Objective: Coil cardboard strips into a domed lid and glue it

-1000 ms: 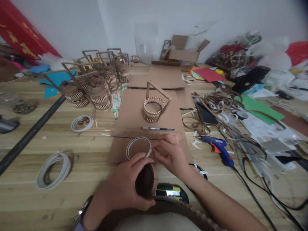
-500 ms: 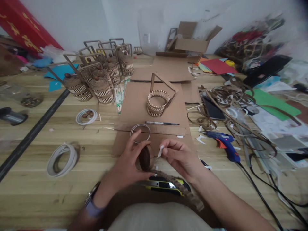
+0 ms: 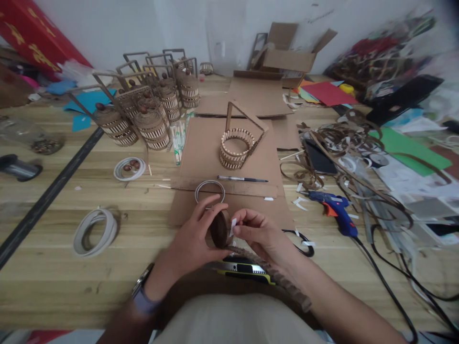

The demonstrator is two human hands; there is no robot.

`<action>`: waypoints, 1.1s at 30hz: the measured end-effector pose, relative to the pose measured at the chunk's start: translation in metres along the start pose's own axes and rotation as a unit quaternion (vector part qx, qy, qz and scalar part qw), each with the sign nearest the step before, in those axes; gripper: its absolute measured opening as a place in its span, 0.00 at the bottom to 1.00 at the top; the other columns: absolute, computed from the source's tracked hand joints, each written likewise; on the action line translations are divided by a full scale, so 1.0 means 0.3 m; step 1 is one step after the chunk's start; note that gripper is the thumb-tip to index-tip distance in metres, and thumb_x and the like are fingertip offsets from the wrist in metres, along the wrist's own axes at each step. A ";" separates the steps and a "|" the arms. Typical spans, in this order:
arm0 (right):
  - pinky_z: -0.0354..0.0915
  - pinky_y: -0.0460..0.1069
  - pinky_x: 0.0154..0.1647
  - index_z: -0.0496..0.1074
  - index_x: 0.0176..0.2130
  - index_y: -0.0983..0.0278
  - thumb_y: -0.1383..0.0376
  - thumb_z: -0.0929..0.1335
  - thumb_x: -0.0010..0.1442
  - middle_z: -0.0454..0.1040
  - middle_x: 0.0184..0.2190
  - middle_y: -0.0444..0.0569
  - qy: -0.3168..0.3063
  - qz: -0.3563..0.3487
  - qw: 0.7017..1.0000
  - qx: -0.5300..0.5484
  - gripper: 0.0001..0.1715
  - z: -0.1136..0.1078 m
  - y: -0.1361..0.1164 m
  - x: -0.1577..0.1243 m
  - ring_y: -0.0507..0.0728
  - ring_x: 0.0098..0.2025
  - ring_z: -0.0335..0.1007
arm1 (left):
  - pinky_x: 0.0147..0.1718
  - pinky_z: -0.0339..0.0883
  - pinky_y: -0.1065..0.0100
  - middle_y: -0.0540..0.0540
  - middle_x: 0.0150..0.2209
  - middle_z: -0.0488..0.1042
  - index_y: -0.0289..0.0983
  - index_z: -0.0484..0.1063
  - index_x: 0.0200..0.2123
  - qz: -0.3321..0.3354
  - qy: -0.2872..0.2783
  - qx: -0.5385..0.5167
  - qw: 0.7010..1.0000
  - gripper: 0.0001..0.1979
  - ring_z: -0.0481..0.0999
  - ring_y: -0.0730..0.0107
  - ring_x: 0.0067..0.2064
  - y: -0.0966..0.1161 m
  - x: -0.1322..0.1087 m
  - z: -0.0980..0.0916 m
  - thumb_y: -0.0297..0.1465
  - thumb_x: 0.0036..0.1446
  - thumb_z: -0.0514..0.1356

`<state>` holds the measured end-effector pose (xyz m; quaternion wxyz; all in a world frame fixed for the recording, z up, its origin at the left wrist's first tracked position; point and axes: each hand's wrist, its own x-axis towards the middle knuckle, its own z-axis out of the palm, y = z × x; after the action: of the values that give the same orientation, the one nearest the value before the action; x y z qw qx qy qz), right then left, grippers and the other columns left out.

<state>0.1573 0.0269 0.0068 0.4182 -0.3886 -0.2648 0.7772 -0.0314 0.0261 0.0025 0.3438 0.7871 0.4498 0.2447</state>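
My left hand (image 3: 191, 241) is wrapped round a short brown cardboard cylinder (image 3: 219, 229), holding it on its side near the table's front edge. My right hand (image 3: 260, 235) pinches a small white strip (image 3: 233, 225) right against the cylinder's rim. A corrugated cardboard strip (image 3: 272, 279) trails from the cylinder toward my lap. A white tape ring (image 3: 210, 190) lies on cardboard just beyond my fingers. A yellow-black utility knife (image 3: 244, 270) rests under my hands.
A half-built stick basket (image 3: 236, 148) and a pen (image 3: 244, 179) sit on a cardboard sheet (image 3: 204, 153). Several finished baskets (image 3: 150, 122) stand back left. A blue glue gun (image 3: 333, 210) with cable lies right, beside cardboard scraps (image 3: 337, 148). White rings (image 3: 95, 229) lie left.
The white tape ring was set down on the cardboard. My right hand pulled a white strip off and brought it to the cylinder, which my left hand turned and raised slightly.
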 end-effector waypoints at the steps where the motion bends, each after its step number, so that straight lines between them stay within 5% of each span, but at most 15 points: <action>1: 0.61 0.45 0.33 0.78 0.26 0.62 0.65 0.81 0.38 0.73 0.24 0.39 0.004 -0.002 1.000 0.001 0.14 0.000 0.002 0.001 0.48 0.28 0.66 | 0.63 0.59 0.51 0.37 0.66 0.53 0.42 0.58 0.59 0.001 -0.001 0.002 1.000 0.39 0.58 0.49 0.67 0.000 0.000 0.000 0.31 0.46 0.72; 12: 0.61 0.44 0.31 0.78 0.27 0.63 0.61 0.82 0.38 0.72 0.23 0.40 0.008 -0.031 0.999 -0.020 0.16 0.002 0.029 0.005 0.48 0.27 0.65 | 0.62 0.60 0.49 0.37 0.66 0.54 0.43 0.58 0.59 0.002 0.006 0.001 1.000 0.38 0.59 0.47 0.66 0.004 0.001 0.001 0.29 0.46 0.71; 25: 0.62 0.45 0.31 0.76 0.33 0.60 0.61 0.78 0.49 0.68 0.31 0.41 -0.033 -0.164 0.975 -0.145 0.11 -0.015 0.041 0.006 0.49 0.31 0.64 | 0.58 0.65 0.51 0.40 0.58 0.66 0.43 0.57 0.60 0.052 0.035 -0.007 0.998 0.41 0.68 0.52 0.60 -0.006 -0.010 0.021 0.21 0.44 0.68; 33: 0.63 0.46 0.32 0.71 0.34 0.61 0.60 0.77 0.51 0.69 0.28 0.40 -0.070 -0.102 0.983 -0.137 0.15 0.002 0.008 -0.005 0.49 0.30 0.65 | 0.58 0.65 0.53 0.39 0.58 0.66 0.41 0.56 0.60 0.072 0.045 0.011 0.996 0.42 0.68 0.53 0.60 -0.008 -0.016 0.033 0.19 0.43 0.68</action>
<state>0.1561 0.0243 0.0059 0.4184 -0.3577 -0.4355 0.7123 -0.0281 0.0197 -0.0061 0.2956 0.8095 0.4099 0.2990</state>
